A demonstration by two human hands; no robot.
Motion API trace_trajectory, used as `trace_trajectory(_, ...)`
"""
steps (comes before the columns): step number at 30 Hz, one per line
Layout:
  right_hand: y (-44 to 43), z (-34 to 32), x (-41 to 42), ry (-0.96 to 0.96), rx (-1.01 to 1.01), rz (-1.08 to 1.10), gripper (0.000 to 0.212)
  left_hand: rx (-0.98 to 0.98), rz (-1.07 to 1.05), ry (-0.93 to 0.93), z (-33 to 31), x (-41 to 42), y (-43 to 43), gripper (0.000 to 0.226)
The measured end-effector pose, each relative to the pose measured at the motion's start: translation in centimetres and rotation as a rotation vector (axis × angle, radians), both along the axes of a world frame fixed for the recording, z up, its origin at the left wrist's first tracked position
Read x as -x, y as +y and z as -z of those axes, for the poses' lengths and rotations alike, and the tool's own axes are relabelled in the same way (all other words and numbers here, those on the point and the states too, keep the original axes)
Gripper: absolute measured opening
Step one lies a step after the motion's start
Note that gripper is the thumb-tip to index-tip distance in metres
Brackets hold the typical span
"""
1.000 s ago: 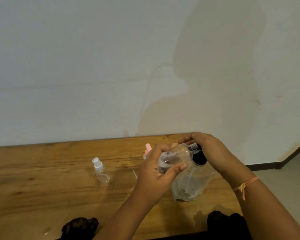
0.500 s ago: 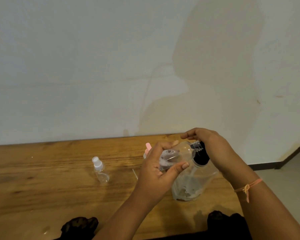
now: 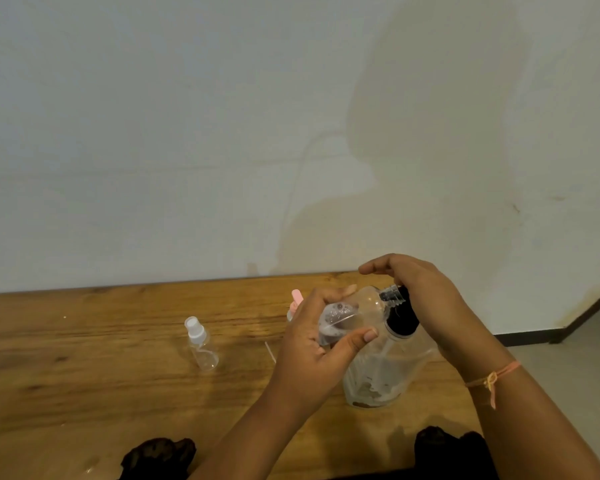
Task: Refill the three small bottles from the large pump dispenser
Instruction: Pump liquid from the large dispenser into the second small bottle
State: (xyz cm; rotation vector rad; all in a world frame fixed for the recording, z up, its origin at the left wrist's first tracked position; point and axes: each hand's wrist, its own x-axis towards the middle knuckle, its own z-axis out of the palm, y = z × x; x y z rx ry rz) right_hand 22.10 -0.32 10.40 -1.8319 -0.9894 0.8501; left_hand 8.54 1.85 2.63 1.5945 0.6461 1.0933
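A pale, stained wall fills the upper part of the view, with a dark skirting board and a strip of grey floor at the right. Below it runs a wooden worktop with strong grain.

The large pump dispenser stands upright on the worktop at the right. Its clear body shows whitish smears on the walls and a thin brownish layer at the bottom. Its black collar shows just under the right hand. That hand arches over the top of the dispenser, fingers stretched out and only lightly bent, clasping nothing. The pump head is hidden beneath the palm.

The left hand grips the small bottle, fingers behind it and thumb across the front. This bottle is uncapped and tilted on its side above the worktop. Its threaded neck points right and lies against the black collar under the right palm. Bubbly liquid sits at its base end.

A spray bottle with a white top stands apart to the left; its fill cannot be told. A pink-capped bottle peeks out behind the left hand. A thin white tube lies on the wood just beside that hand. An orange thread bracelet circles the right wrist.
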Motion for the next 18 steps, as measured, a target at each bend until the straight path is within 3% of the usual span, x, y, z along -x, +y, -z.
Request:
trace_trajectory(5, 2.1, 0.1, -0.3, 0.099, 0.36, 0.017, 0.027, 0.014, 0.008, 0.033, 0.3, 0.0, 0.1, 0.035)
trace_trajectory(8, 2.8, 0.4, -0.6, 0.075, 0.432, -0.021, 0.031, 0.022, -0.001, 0.048, 0.4, 0.0, 0.0, 0.035)
trace_trajectory(11, 1.7, 0.2, -0.4, 0.108, 0.36, -0.015, 0.027, 0.016, 0.0, 0.028, 0.3, 0.0, 0.0, 0.033)
trace_trajectory(15, 0.0, 0.2, -0.3, 0.002, -0.004, -0.044, 0.037, 0.018, 0.012, -0.011, 0.0, 0.0, 0.0, 0.032)
trace_trajectory(18, 0.8, 0.5, -0.5, -0.009, 0.03, -0.03, 0.036, 0.041, 0.019, -0.028, 0.1, -0.1, 0.0, 0.035)
